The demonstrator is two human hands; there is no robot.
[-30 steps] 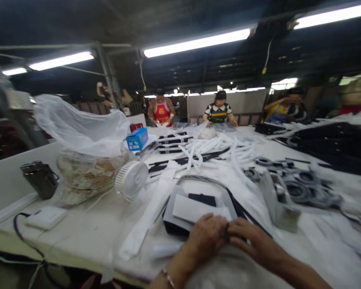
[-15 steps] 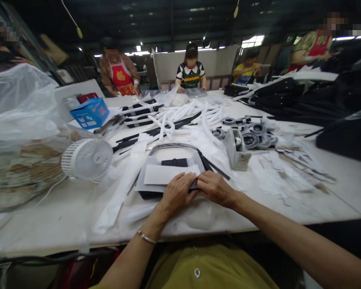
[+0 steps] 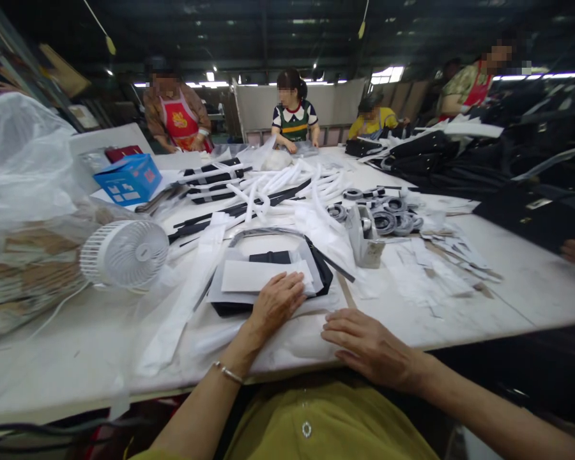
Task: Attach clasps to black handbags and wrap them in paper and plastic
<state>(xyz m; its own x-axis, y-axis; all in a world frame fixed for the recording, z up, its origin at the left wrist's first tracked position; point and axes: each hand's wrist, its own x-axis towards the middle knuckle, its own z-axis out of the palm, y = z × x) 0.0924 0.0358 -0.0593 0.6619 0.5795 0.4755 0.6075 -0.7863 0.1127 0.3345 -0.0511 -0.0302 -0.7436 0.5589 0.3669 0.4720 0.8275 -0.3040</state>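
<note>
My left hand (image 3: 278, 300) lies flat with its fingers stretched over a white padding sheet (image 3: 244, 276) on top of a black bag (image 3: 323, 268). A looped handle wrapped in clear plastic (image 3: 268, 231) arches at the bag's far side. Between bag and padding a thin grey-white sheet (image 3: 215, 291) sticks out at the left. Nearer the table edge my right hand (image 3: 364, 342) is open and holds nothing, its fingers apart above clear plastic film (image 3: 301, 338). A tape dispenser (image 3: 364, 239) stands beyond it to the right.
A white fan (image 3: 124, 254) and a blue box (image 3: 129, 179) stand at the left, near a large plastic sack (image 3: 23, 255). White foam strips (image 3: 287, 182) and rolled straps (image 3: 386, 222) cover the table's middle. Black bags (image 3: 436, 153) are piled right. Co-workers (image 3: 294, 118) stand opposite.
My right hand has let go of the bag's near right corner and drawn back toward me. My left hand has flattened on the padding. A person's hand has appeared at the right edge.
</note>
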